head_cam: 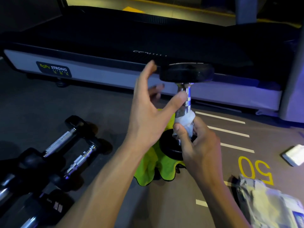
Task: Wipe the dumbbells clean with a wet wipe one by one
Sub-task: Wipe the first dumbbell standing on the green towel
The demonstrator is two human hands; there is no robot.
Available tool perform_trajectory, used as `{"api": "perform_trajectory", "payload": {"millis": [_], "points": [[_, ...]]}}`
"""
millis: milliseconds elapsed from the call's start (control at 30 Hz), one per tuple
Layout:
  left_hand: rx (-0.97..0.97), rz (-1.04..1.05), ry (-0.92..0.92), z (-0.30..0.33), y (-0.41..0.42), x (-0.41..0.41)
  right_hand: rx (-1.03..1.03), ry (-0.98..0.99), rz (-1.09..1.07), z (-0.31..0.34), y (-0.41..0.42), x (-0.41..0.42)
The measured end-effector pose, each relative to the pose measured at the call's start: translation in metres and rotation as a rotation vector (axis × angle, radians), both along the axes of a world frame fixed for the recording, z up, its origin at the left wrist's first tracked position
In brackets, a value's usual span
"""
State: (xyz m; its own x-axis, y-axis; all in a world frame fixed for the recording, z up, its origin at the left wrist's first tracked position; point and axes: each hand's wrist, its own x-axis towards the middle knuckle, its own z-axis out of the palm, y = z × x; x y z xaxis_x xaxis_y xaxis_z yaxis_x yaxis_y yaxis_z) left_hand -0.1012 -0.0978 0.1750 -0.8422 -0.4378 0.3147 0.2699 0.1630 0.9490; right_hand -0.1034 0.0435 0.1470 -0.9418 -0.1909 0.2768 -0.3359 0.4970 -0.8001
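Observation:
A black dumbbell [186,73] with a chrome handle stands upright on one end, its lower head resting on a yellow-green cloth [153,168]. My right hand [195,143] pinches a white wet wipe [185,120] wrapped round the lower part of the handle. My left hand [148,111] hovers beside the handle with fingers spread; its thumb touches the chrome and its fingertips reach toward the top head. Several other dumbbells [65,145] lie on the floor at the left.
A treadmill deck [98,69] with a "Body Strong" label runs across the back. A wipe packet [269,201] lies at the lower right, a small white pack [294,155] at the right edge. The floor bears white lines and a yellow "50".

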Motion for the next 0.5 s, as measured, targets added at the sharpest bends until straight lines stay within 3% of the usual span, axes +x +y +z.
{"api": "perform_trajectory", "payload": {"millis": [167,300,500], "points": [[0.038,-0.145,-0.227,-0.025,0.020,0.013,0.070,-0.006,-0.011,-0.003,0.006,0.008],[0.062,-0.153,-0.213,-0.024,0.024,0.018,0.120,-0.015,0.006,-0.006,0.011,0.012],[0.258,-0.103,-0.173,-0.027,0.020,0.030,0.073,0.012,0.076,0.004,0.011,0.025]]}}
